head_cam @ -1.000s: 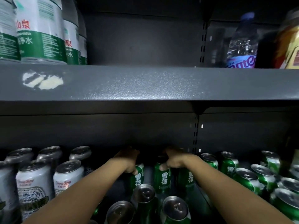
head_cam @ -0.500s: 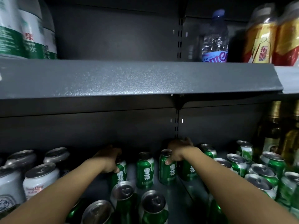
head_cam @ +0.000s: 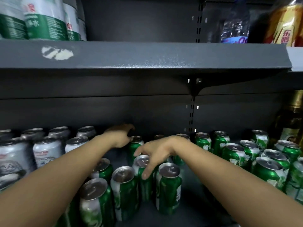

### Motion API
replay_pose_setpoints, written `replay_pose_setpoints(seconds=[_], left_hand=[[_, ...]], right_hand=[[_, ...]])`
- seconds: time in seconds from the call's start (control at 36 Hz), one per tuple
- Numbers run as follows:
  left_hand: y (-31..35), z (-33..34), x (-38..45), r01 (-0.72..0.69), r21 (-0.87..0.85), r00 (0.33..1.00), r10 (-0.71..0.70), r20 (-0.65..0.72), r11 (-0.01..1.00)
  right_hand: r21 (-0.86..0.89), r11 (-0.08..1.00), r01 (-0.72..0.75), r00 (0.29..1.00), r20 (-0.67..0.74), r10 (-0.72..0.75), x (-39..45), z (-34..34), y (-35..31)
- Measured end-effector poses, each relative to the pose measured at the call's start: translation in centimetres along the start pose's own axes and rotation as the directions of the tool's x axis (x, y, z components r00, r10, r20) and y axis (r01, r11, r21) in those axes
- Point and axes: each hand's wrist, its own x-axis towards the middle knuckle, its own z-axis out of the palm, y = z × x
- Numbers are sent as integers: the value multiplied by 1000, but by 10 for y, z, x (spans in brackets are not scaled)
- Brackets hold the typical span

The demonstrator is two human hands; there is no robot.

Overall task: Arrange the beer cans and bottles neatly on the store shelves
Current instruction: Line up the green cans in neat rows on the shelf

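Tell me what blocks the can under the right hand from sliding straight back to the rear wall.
The right hand has its fingers over a green can. Behind it stand more green cans, one beside the left hand, so the path back is blocked.

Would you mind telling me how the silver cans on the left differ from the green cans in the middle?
The silver cans have pale bodies with a red logo; the green cans are green with white patches. The silver cans stand untouched in close rows; the green cans are scattered, one under the right hand. Both kinds stand upright on the same shelf.
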Motion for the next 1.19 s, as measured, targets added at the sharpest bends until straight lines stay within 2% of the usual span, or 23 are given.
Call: replay_pose_setpoints(seconds=[0.03,0.08,0.17,0.22,0.28,0.36,0.44,0.5,0.53,0.64,0.75,0.97,1.14,1.19], left_hand=[[0,-3,-4,-8,-7,1000,8,-19,1000],[-2,-7,-10,-27,-34,998,24,-65,999],[-4,-10,-18,-56,-101,994,46,-97,993],[-4,-11,-22,-63,-141,995,51,-91,988],[-2,-12,-26,-70,-157,997,62,-55,985],[3,-10,-31,-80,-193,993,96,75,978],[5,-4,-32,-45,-290,955,126,267,956],[5,1,-31,-22,-348,934,143,327,937],[5,3,-31,-13,-375,930,149,337,927],[7,12,-28,-60,-332,948,158,277,941],[6,13,-22,-70,-277,973,128,195,958],[-3,5,-15,-15,-82,970,35,241,996],[0,5,-16,15,-43,965,-3,264,999],[2,5,-18,0,-68,966,18,259,998]], right_hand=[[-72,997,-5,1000,-24,3,4,1,-4],[-106,994,-7,995,-95,-3,9,3,-7],[26,996,-90,979,-182,93,14,4,1],[49,988,-149,955,-251,157,18,5,7],[20,975,-220,919,-330,214,24,8,10],[13,963,-270,877,-408,252,34,13,8],[153,964,-220,928,-271,255,33,8,5],[224,957,-182,961,-167,222,30,3,8],[212,962,-173,965,-159,209,28,1,10],[123,979,-165,952,-242,190,29,2,17],[277,953,-120,959,-218,184,32,4,21],[232,972,-41,959,-263,104,37,5,12],[142,985,-102,968,-212,131,8,-9,7],[129,983,-134,981,-123,150,-12,-14,7]])
